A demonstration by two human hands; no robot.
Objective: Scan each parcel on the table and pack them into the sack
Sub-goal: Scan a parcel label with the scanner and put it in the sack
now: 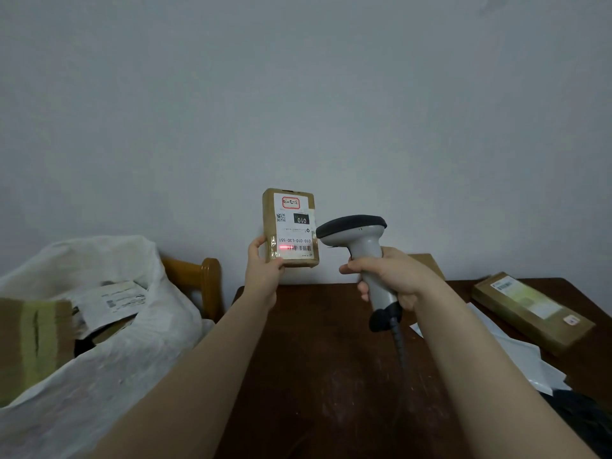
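Parcel (290,226) labelled "010-010-L30-551" between pinching fingers of left hand (265,268), fingers of right hand (394,276) curled round scanner (359,235)

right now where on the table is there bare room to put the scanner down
The table is bare through its middle, between its left edge by the sack and the scanner cable. The right side is crowded: white mailers and a long brown parcel lie there.
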